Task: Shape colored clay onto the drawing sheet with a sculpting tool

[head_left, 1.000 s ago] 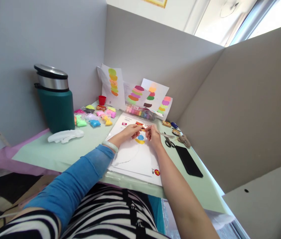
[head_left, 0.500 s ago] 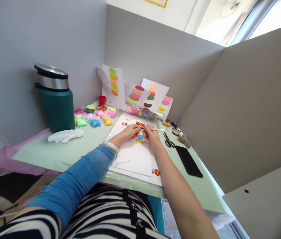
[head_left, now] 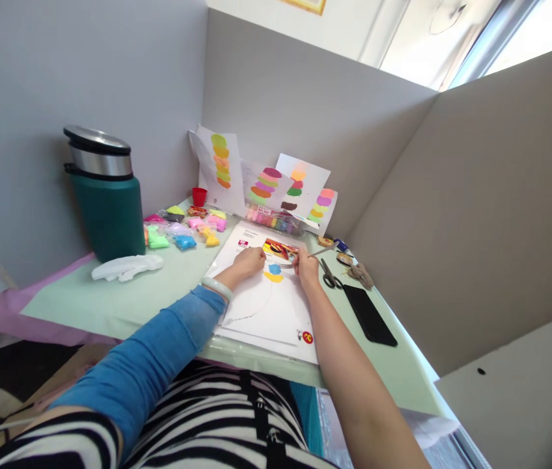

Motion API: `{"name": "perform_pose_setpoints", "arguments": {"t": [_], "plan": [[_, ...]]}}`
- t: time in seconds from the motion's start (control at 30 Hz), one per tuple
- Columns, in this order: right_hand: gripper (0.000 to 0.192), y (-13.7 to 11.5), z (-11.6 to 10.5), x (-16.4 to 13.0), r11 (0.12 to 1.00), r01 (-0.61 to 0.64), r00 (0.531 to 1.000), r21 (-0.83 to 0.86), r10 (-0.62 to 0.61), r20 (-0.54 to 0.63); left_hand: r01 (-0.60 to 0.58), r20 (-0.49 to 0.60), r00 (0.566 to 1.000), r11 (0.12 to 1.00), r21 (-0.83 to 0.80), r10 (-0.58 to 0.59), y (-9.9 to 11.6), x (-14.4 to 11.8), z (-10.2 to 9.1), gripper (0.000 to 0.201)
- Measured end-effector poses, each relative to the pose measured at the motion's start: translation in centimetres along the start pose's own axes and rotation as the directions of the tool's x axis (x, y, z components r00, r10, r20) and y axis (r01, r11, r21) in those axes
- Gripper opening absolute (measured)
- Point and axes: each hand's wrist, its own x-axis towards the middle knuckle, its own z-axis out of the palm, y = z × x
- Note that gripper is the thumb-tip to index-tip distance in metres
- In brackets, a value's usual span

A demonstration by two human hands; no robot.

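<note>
My right hand (head_left: 306,266) is closed around a metal fork (head_left: 325,249). The fork's tines point left, close to a small blue patch of what looks like modelling clay (head_left: 275,268); I cannot tell if they touch it. Just below the blue lies a yellow clay-like patch (head_left: 274,277), both on a white sheet of paper (head_left: 261,312) with a thin curved line. My left hand (head_left: 250,262) rests curled at the left of the patches, fingertips pressed together; whatever it may hold is hidden.
Scissors (head_left: 331,275), a black phone-like slab (head_left: 368,314) and a brown bundle (head_left: 361,275) lie at the right. Several bags of coloured clay (head_left: 185,241), a white glove-like item (head_left: 127,267) and a green tumbler (head_left: 110,215) stand left. Painted sheets (head_left: 220,172) lean behind.
My hands have moved apart: the left drew back left, the right shifted right with the fork. The fork's tines and the blue and yellow patches now show between them.
</note>
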Motion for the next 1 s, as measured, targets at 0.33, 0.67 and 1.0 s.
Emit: {"name": "perform_pose_setpoints", "arguments": {"t": [0.33,0.67,1.0], "plan": [[0.051,0.33,0.09,0.05,0.996,-0.042,0.999,-0.081,0.043,0.014,-0.017,-0.004,1.000,1.000,0.001,0.017,-0.19,0.09,0.13,0.026],[0.050,-0.33,-0.33,-0.10,0.979,-0.026,0.999,-0.200,0.031,0.018,-0.007,-0.002,1.000,1.000,-0.002,0.007,-0.13,0.02,0.04,0.026],[0.051,-0.44,-0.11,-0.29,0.971,0.007,1.000,-0.240,-0.004,0.012,-0.018,-0.004,1.000,1.000,0.015,0.018,-0.22,0.04,0.14,0.025]]}}
